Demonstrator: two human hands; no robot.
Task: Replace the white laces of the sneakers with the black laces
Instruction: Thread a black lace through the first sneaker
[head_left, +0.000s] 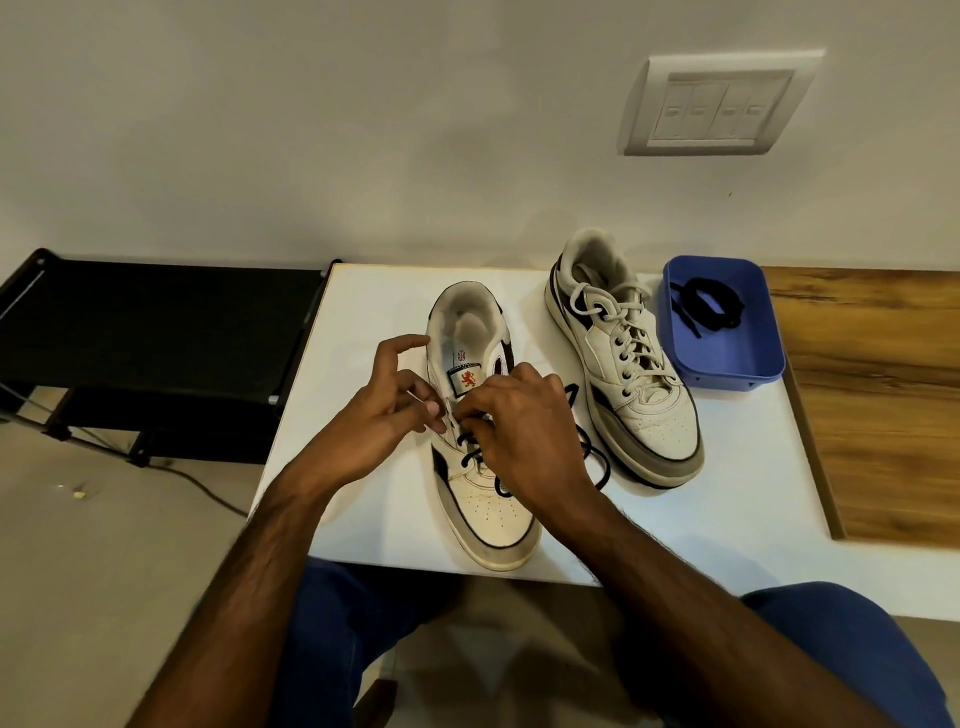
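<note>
Smooth white tabletop (727, 499), both hands (457, 415) pinching round black lace (470, 457) over scuffed leather sneaker (493, 514).

Wall switch plate (719, 104), black rack (156, 322)

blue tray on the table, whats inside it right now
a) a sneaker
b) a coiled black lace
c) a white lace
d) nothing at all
b: the blue tray holds a coiled black lace; the white-laced sneaker stands on the table beside the tray, not in it.
</note>
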